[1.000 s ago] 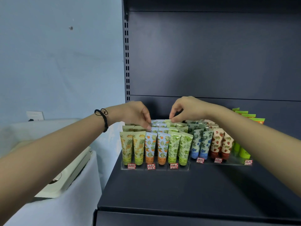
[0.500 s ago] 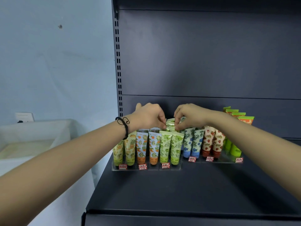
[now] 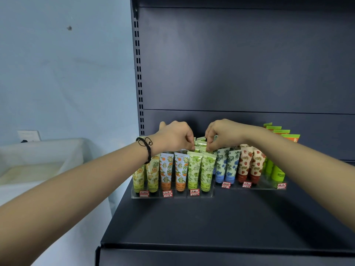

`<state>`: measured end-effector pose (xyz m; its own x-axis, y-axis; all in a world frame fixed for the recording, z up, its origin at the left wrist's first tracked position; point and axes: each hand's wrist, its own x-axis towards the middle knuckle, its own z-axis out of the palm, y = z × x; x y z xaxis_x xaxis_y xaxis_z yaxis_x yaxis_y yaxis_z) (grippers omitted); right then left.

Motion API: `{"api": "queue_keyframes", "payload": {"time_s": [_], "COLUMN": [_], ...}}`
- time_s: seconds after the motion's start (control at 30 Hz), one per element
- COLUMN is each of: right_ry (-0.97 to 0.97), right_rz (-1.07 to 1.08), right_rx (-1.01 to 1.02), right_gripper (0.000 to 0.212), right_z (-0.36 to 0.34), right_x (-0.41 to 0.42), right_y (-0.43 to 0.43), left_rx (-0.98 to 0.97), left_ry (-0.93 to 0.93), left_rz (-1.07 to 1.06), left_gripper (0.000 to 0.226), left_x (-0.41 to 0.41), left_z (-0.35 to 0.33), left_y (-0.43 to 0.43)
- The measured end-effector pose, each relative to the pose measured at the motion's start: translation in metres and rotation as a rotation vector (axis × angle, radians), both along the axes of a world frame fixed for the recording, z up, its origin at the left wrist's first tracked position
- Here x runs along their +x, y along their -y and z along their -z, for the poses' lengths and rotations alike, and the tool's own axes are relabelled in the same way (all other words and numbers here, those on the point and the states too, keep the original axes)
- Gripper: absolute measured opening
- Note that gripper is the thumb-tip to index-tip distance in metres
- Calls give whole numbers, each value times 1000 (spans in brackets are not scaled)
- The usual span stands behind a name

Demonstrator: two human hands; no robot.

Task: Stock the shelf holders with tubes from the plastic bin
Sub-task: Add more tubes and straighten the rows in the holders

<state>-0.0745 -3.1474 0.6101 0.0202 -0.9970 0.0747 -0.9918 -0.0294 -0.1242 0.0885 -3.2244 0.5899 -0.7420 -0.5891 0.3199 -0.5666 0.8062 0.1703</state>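
Printed tubes stand upright in two clear holders on the dark shelf. The left holder point(image 3: 172, 196) has yellow pineapple tubes point(image 3: 152, 175), orange tubes point(image 3: 173, 170) and green tubes point(image 3: 199, 169). The right holder point(image 3: 266, 186) has blue tubes point(image 3: 223, 166), strawberry tubes point(image 3: 249, 164) and bright green tubes point(image 3: 276, 172). My left hand point(image 3: 175, 137) and my right hand point(image 3: 223, 134) meet over the back rows of the green tubes. The fingertips of both pinch the crimped tops there. The translucent plastic bin point(image 3: 40, 150) stands at the left; its contents are hidden.
The dark shelf point(image 3: 211, 223) has bare room in front of the holders, and its front edge lies near the bottom of the view. A slotted upright point(image 3: 139, 73) marks the shelf's left side. Behind the bin is a pale wall with a socket point(image 3: 28, 135).
My left hand has moved right from the orange tubes' tops to the green ones, closer to my right hand. The view has turned slightly right, so the bin shows less.
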Motion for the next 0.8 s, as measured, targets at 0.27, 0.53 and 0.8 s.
{"api": "queue_keyframes", "payload": {"time_s": [0.27,0.53,0.8], "right_ry": [111,-17,-8], "right_rz": [-62,-72,-87], "right_rx": [-121,-72,-69], "right_gripper": [41,13,14], "right_z": [-12,4,4], "right_x": [13,13,14], "right_y": [-28,-35,-33], "left_rx": [31,-33,-22], "left_ry": [-98,50,53], "left_rz": [120,141,133], "left_gripper": [20,29,19], "left_x": [13,22,20], "left_z": [-11,-4,1], "left_y": [-7,-14,-12]}}
